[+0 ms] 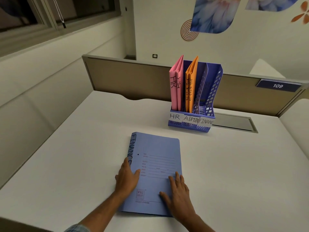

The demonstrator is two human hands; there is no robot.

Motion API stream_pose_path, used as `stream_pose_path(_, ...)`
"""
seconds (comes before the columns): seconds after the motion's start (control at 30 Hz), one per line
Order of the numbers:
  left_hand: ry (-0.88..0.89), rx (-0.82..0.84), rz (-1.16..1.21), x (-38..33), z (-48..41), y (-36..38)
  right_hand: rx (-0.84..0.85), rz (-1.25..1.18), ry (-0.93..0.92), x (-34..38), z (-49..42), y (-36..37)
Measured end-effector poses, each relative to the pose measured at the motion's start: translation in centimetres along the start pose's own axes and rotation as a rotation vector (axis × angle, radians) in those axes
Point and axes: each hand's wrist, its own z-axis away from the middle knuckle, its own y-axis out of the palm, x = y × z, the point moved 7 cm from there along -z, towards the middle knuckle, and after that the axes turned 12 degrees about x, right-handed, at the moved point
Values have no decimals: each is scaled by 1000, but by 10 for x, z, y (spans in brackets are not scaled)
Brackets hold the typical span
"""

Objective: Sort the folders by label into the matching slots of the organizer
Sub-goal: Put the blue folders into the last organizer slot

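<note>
Two hands, yours, both on the blue folder [157, 148]: your left hand [127, 179] lies along its spine edge, fingers straight, thumb on the cover; your right hand [178, 194] rests flat on the cover by the right edge, fingers spread; neither pinches anything; the folder lies flat on the white desk [66, 156], close to you, spine lettered FINANCE, well apart from the organizer [189, 127]; that organizer stands farther back, its slots labelled HR, ADMIN, FINANCE from left to right; pink folders [175, 91] upright in HR; orange folders [190, 91] upright in ADMIN; behind it, a beige partition [125, 76] bearing a number plate [278, 85], 109.
</note>
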Motion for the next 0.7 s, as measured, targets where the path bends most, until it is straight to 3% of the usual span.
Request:
stream_pose_path(0.3,-66,-87,344,15,-10,-18,-29,-43,-14,7,2,-5)
stream_pose_path(0.7,-87,-8,342,15,-17,-9,1,-60,-5,5,0,-6)
